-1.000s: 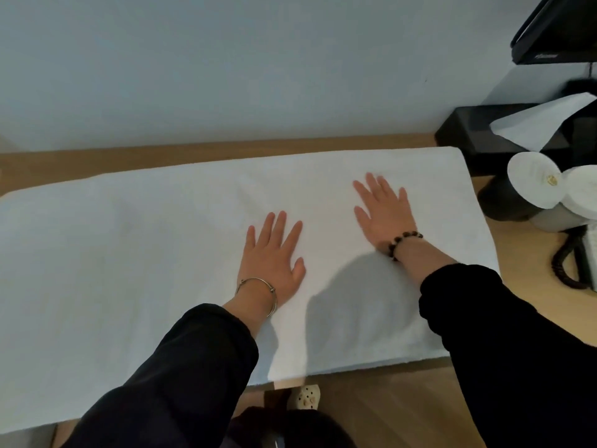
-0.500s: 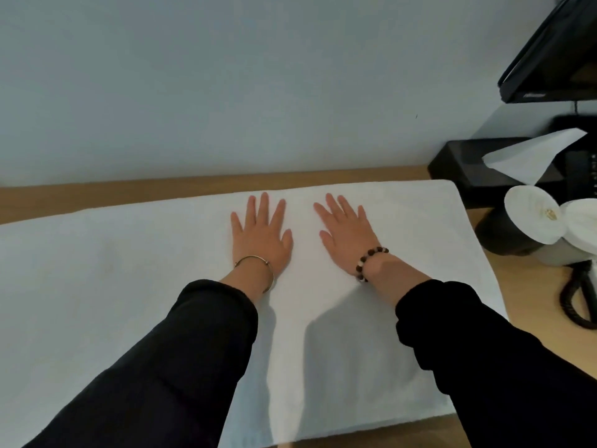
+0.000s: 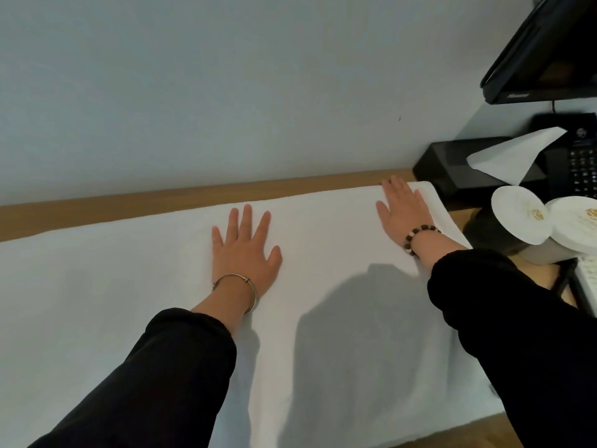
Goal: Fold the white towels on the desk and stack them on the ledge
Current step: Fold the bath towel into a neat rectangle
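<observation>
Beside white towel (image 3: pixel 129 302), black tissue box (image 3: pixel 452 166) with protruding white tissue (image 3: pixel 513 155)

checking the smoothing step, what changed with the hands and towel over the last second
The left hand and right hand slid forward over the towel to its far edge, close together; then the right hand swept out to the far right corner. Nothing gripped or let go. The towel still lies flat, both palms down on it.

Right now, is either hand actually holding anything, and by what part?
Nothing is held. The left hand and right hand lie flat, fingers straight, on the white towel.
</observation>
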